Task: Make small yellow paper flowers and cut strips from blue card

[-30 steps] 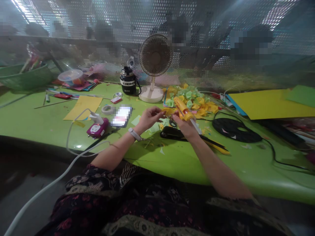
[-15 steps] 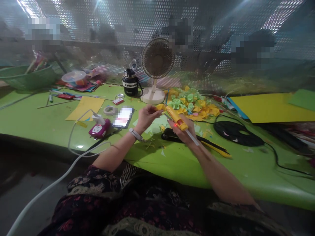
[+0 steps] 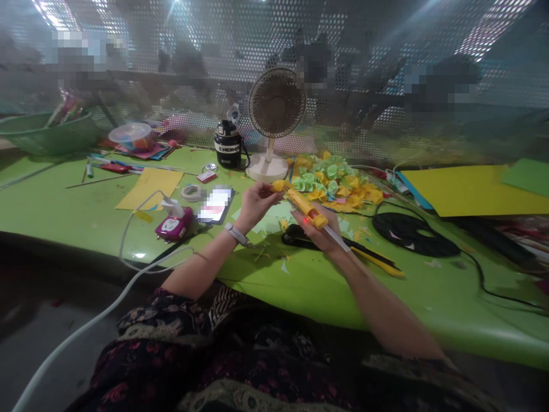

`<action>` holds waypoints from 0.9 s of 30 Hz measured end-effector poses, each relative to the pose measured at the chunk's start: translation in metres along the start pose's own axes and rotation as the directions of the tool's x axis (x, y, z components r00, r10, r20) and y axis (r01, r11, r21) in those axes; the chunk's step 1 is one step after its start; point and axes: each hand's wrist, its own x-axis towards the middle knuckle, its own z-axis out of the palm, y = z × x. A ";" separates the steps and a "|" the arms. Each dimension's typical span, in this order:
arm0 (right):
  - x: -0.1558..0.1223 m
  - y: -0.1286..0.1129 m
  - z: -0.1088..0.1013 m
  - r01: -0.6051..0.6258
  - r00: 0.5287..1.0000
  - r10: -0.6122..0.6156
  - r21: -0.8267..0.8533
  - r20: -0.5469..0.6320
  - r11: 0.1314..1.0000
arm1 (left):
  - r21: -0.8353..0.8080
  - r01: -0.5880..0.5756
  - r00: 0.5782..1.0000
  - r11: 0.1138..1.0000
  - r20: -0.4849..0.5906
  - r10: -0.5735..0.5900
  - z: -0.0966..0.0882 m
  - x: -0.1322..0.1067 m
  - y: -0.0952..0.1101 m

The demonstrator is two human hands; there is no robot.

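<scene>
Barely moved since the earlier frame, a yellow glue gun (image 3: 307,209) is gripped in the right hand (image 3: 317,233), its nozzle (image 3: 288,192) at yellow paper (image 3: 278,185) pinched by the left hand (image 3: 257,205).

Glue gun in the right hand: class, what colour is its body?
The glue gun is yellow, and it shows best in the head view.
</scene>
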 end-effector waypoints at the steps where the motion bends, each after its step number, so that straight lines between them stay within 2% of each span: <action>1: 0.000 0.000 0.000 0.003 1.000 -0.003 0.002 -0.001 1.000 | 0.002 0.002 1.000 1.000 0.002 -0.002 0.000 0.000 0.000; 7: 0.002 -0.002 -0.005 0.035 0.999 -0.035 -0.005 0.027 0.999 | 0.026 0.011 1.000 1.000 0.004 -0.011 0.000 -0.001 0.002; 14: 0.005 0.001 -0.008 0.102 0.995 -0.102 -0.015 0.000 0.995 | 0.040 -0.009 1.000 0.999 0.012 0.009 -0.001 -0.001 0.002; 18: 0.004 -0.002 -0.009 0.080 0.996 -0.078 -0.027 0.048 0.996 | 0.039 -0.011 0.999 0.999 0.031 0.010 -0.002 -0.001 0.002; 27: 0.005 -0.006 -0.010 0.058 0.998 -0.058 -0.030 0.017 0.998 | 0.030 -0.013 0.998 0.999 0.054 0.011 -0.002 -0.002 0.001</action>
